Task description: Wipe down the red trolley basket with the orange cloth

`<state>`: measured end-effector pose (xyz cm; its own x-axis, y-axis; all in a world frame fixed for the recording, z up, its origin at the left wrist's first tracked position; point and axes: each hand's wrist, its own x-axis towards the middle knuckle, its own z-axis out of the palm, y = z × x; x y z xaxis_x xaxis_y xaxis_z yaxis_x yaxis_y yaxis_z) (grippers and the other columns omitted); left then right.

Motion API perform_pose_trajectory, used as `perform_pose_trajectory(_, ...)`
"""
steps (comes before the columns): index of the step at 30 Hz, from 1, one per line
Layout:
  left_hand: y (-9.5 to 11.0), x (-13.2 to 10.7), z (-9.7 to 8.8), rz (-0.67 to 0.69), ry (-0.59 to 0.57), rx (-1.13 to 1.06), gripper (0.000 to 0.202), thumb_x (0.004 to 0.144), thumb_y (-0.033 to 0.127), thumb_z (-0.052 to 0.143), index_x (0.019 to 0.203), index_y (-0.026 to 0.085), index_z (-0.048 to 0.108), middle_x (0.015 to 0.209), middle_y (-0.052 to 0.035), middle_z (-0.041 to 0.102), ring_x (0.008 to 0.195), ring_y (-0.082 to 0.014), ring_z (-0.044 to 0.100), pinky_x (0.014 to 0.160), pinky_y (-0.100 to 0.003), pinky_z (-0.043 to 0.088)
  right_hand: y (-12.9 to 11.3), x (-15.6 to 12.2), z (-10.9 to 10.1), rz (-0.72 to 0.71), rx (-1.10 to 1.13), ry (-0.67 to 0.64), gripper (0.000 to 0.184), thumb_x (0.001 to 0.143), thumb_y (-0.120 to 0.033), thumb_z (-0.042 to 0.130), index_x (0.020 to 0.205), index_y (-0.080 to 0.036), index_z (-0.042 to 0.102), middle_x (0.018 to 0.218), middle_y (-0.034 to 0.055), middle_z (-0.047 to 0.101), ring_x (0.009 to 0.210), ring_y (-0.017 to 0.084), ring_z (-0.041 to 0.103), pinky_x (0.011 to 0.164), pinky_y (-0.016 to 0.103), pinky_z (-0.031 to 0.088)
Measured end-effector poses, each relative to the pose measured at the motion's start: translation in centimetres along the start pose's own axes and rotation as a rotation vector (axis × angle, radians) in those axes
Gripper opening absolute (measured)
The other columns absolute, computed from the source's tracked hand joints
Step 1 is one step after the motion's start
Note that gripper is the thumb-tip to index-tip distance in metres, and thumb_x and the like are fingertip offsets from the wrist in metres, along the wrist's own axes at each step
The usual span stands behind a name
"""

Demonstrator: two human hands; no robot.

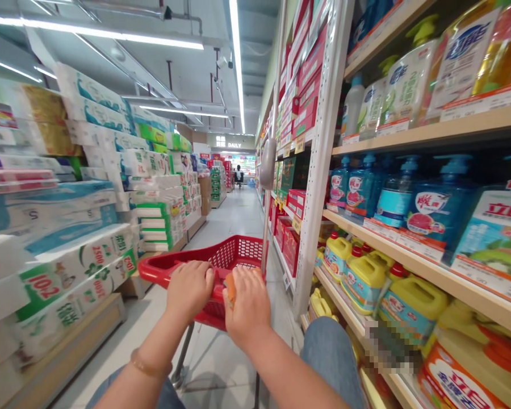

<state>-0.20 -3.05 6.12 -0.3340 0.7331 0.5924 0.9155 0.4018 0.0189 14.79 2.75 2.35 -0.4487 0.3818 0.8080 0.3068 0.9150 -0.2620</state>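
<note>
A red plastic shopping cart (pixel 234 251) stands in front of me in a store aisle. My left hand (pixel 190 289) is closed over the cart's near rim and handle. My right hand (pixel 247 304) is closed on the same handle just to the right, with a small orange thing pressed under its fingers that I cannot make out. A thin bracelet circles my left wrist. My knees in blue jeans show at the bottom of the view.
Stacked packs of tissue and toilet paper (pixel 68 261) line the left side on a low wooden platform. Shelves on the right (pixel 413 264) hold blue pump bottles and yellow detergent jugs. The grey floor (pixel 234 216) runs ahead; a person sits far down the aisle (pixel 239 175).
</note>
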Motion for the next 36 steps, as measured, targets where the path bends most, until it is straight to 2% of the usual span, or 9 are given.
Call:
perform_pose_trajectory(5,-2.5,0.5,-0.1,0.092,-0.128,-0.023,0.044,0.091,0.033,0.025,0.103,0.018,0.065,0.11,-0.0079,0.068,0.105,-0.0228,0.06,0.089,-0.036,0.042,1.4,-0.5,-0.8,-0.16,-0.08,-0.032,0.05,0.089,-0.031,0.047,0.133,-0.007,0.046,0.137,0.0154,0.048,0.13,0.027,0.039,0.11,0.046,0.03)
perform_pose_trajectory(9,-5.0,0.5,-0.3,0.0,-0.19,0.067,0.042,0.088,0.028,0.025,0.104,0.014,0.062,0.108,-0.013,0.068,0.1,-0.0245,0.063,0.081,-0.034,0.045,3.8,-0.1,-1.8,-0.055,-0.118,-0.012,0.046,0.09,-0.03,0.044,0.129,-0.007,0.05,0.133,0.0145,0.053,0.126,0.026,0.045,0.108,0.045,0.033)
perform_pose_trajectory(13,-2.5,0.1,-0.2,-0.07,-0.173,0.134,0.039,0.088,0.028,0.027,0.095,0.01,0.061,0.092,-0.017,0.069,0.088,-0.0272,0.066,0.074,-0.035,0.045,2.9,1.4,-0.3,0.108,-0.148,0.025,0.044,0.091,-0.03,0.044,0.128,-0.006,0.052,0.13,0.0173,0.055,0.124,0.028,0.046,0.107,0.047,0.033)
perform_pose_trajectory(16,-0.4,-0.2,0.1,0.009,-0.163,0.122,0.04,0.089,0.029,0.026,0.096,0.011,0.061,0.093,-0.0163,0.069,0.086,-0.026,0.066,0.069,-0.033,0.045,0.9,2.5,1.3,0.047,-0.095,-0.039,0.05,0.091,-0.034,0.046,0.133,-0.007,0.047,0.135,0.0171,0.05,0.13,0.026,0.04,0.109,0.044,0.029)
perform_pose_trajectory(20,-1.3,-0.4,0.5,0.091,-0.111,0.039,0.045,0.092,0.034,0.024,0.088,0.015,0.064,0.082,-0.0132,0.071,0.077,-0.0251,0.067,0.066,-0.033,0.043,0.9,3.3,1.2,-0.073,-0.014,-0.138,0.052,0.093,-0.04,0.045,0.136,-0.011,0.044,0.14,0.0122,0.046,0.133,0.022,0.036,0.113,0.04,0.025)
perform_pose_trajectory(25,-2.0,-0.6,0.6,0.031,-0.073,0.063,0.053,0.091,0.038,0.024,0.065,0.016,0.064,0.069,-0.0143,0.07,0.068,-0.0268,0.066,0.064,-0.036,0.042,4.4,4.1,-0.5,0.041,-0.068,-0.172,0.06,0.087,-0.044,0.054,0.134,-0.008,0.046,0.138,0.0153,0.048,0.128,0.027,0.042,0.109,0.042,0.029)
perform_pose_trajectory(28,-0.2,-0.6,0.5,0.005,-0.11,0.116,0.055,0.092,0.039,0.022,0.071,0.016,0.066,0.071,-0.0144,0.071,0.066,-0.0274,0.066,0.059,-0.034,0.041,4.3,4.8,-0.3,0.131,-0.112,-0.141,0.049,0.09,-0.037,0.05,0.129,-0.008,0.051,0.132,0.0157,0.054,0.123,0.027,0.047,0.106,0.043,0.032)
perform_pose_trajectory(31,0.8,-0.5,-0.2,0.071,-0.182,0.069,0.055,0.093,0.043,0.02,0.074,0.02,0.066,0.075,-0.0098,0.072,0.068,-0.0233,0.066,0.058,-0.029,0.038,3.1,5.0,0.2,0.068,-0.074,-0.138,0.041,0.093,-0.036,0.045,0.125,-0.012,0.054,0.128,0.0129,0.057,0.123,0.024,0.047,0.107,0.04,0.031)
perform_pose_trajectory(36,-0.2,-0.6,-1.3,0.193,-0.255,-0.088,0.055,0.095,0.042,0.02,0.064,0.021,0.06,0.066,-0.0035,0.068,0.066,-0.0174,0.062,0.06,-0.027,0.034,4.8,5.4,-1.3,0.014,-0.009,-0.215,0.041,0.096,-0.04,0.039,0.126,-0.016,0.054,0.129,0.0089,0.057,0.122,0.02,0.049,0.105,0.036,0.033)
